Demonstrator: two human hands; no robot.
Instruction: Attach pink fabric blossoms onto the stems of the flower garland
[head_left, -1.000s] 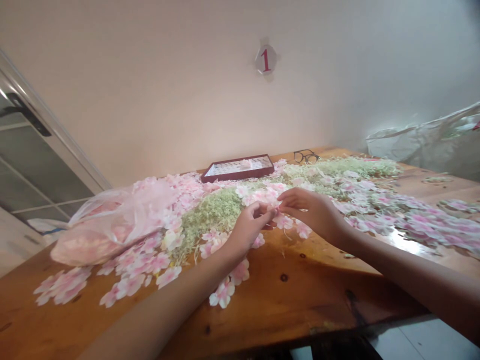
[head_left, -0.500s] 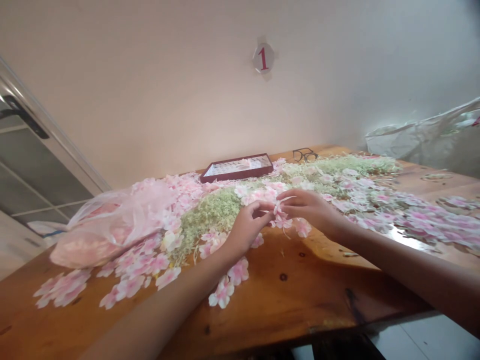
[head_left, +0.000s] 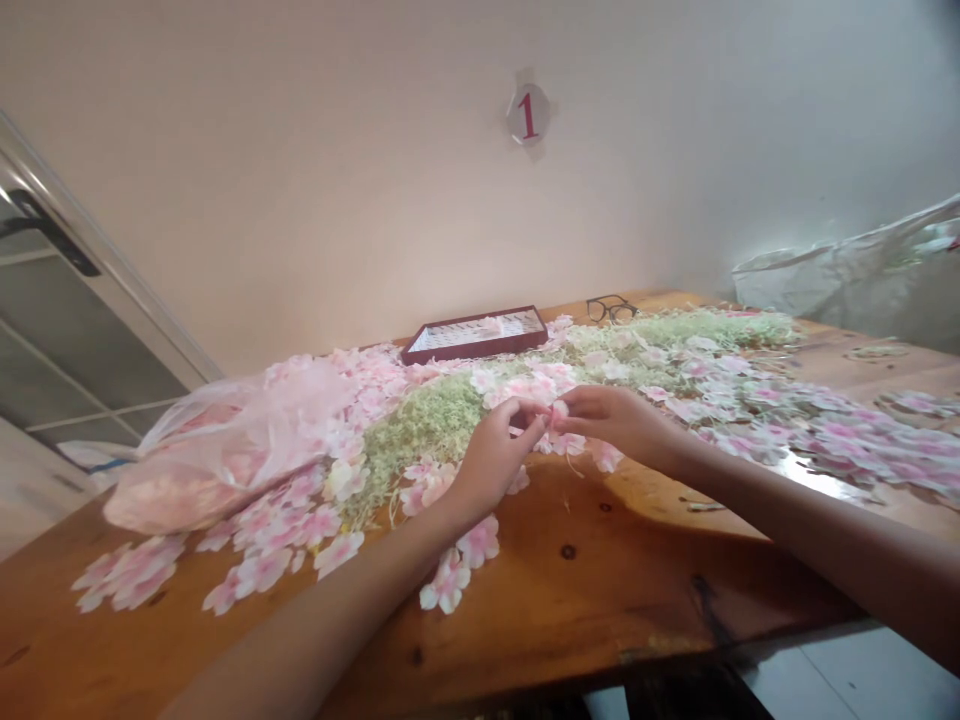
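Note:
My left hand [head_left: 504, 445] and my right hand [head_left: 611, 420] meet over the middle of the table. Between their fingertips is a small pink artificial flower [head_left: 557, 412], pinched from both sides. Its stem or centre is too small to make out. Just below the fingers lie more pink and white flowers [head_left: 606, 455] on the wood. Behind my left hand spreads a heap of pale green artificial stems [head_left: 424, 425]. Two loose flowers [head_left: 448, 580] rest near my left forearm.
A dark red tray [head_left: 474, 348] with a white patterned inside stands by the wall, beside black-framed glasses [head_left: 611, 309]. On the left, a translucent bag [head_left: 225, 465] holds pink petals. Many flowers [head_left: 862, 445] cover the right of the wooden table [head_left: 510, 620]. A white sack [head_left: 825, 280] stands far right.
The flower between my fingertips has turned, showing more pink now. My right hand's fingers have drawn slightly lower and closer together. The left hand has barely moved.

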